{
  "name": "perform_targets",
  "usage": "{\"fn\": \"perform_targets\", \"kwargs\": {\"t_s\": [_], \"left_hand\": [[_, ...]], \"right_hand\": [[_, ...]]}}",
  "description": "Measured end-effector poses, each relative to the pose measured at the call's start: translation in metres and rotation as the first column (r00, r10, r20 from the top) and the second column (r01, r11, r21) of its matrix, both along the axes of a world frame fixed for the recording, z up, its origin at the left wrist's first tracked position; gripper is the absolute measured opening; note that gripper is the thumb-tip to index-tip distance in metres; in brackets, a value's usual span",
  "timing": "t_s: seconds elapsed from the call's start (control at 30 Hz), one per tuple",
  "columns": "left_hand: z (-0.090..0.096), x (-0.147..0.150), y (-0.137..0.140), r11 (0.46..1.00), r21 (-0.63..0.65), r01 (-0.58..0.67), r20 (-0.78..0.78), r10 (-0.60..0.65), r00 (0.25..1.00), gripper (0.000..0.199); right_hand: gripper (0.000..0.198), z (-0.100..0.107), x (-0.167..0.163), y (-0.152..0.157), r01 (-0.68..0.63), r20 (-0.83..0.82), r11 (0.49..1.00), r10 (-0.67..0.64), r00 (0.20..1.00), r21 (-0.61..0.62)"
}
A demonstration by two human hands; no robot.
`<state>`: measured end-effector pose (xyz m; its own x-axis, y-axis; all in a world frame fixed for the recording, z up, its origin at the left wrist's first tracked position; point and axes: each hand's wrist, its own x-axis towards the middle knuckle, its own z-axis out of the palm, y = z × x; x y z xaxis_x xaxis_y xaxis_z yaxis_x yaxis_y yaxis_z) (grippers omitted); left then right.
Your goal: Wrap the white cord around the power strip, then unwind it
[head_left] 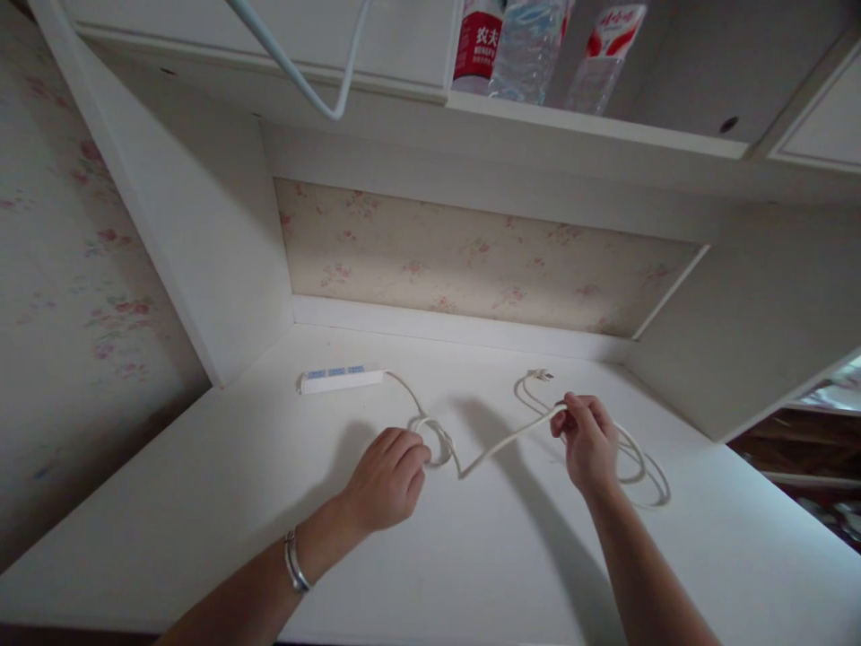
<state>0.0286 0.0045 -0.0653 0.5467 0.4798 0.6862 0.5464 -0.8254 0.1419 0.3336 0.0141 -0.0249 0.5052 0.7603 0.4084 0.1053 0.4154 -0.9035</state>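
Note:
A white power strip (343,379) with blue-marked sockets lies at the back left of the white desk. Its white power cord (506,440) runs rightward into a loose loop, then on to my right hand. My left hand (390,475) is closed at the left side of that loop; its fingertips are partly hidden. In a pinch, my right hand (588,440) holds the cord raised a little off the desk. The plug (540,375) rests on the desk behind my right hand. More slack cord curls to the right of that hand.
A white desk (444,574) stands between two side panels, with floral wallpaper (471,260) behind. Overhead, a cabinet shelf (592,127) holds plastic bottles (528,49). A pale bent cable or tube (296,76) hangs in front of the upper cabinet at left.

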Motion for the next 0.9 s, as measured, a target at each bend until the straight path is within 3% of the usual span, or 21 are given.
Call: {"fn": "perform_targets", "kwargs": {"t_s": [0.07,0.13,0.3,0.43,0.53,0.63,0.8,0.9], "left_hand": [[0.004,0.001,0.005,0.984,-0.173,-0.041,-0.055,0.032,0.998,0.021],[0.004,0.002,0.009,0.965,-0.262,-0.027,-0.127,-0.006,0.992,0.029],[-0.005,0.006,0.015,0.951,-0.306,-0.037,-0.201,-0.026,0.979,0.024],[-0.008,0.009,0.019,0.945,-0.316,-0.089,-0.22,0.019,0.975,0.017],[-0.009,0.009,0.022,0.935,-0.327,-0.136,-0.232,0.059,0.971,0.019],[-0.01,0.008,0.024,0.921,-0.343,-0.186,-0.229,0.11,0.967,0.02],[-0.013,0.005,0.026,0.877,-0.431,-0.213,-0.135,0.171,0.976,0.015],[-0.021,0.005,0.033,0.815,-0.552,-0.177,0.024,0.228,0.973,0.019]], "right_hand": [[0.025,-0.017,0.015,0.001,0.045,-0.058,0.999,-0.046,0.997,-0.022],[0.024,-0.033,0.027,0.002,0.095,-0.04,0.994,-0.097,0.994,-0.052],[0.026,-0.058,0.04,0.004,0.233,0.246,0.946,-0.176,0.953,-0.227],[0.025,-0.06,0.047,0.005,0.383,0.518,0.847,-0.154,0.842,-0.37],[0.024,-0.059,0.053,0.007,0.543,0.723,0.728,-0.094,0.685,-0.419],[0.023,-0.062,0.057,0.008,0.629,0.822,0.63,0.028,0.569,-0.457],[0.037,-0.066,0.05,0.011,0.655,0.851,0.571,0.165,0.498,-0.495],[0.049,-0.064,0.041,0.011,0.678,0.855,0.526,0.244,0.457,-0.513]]}}
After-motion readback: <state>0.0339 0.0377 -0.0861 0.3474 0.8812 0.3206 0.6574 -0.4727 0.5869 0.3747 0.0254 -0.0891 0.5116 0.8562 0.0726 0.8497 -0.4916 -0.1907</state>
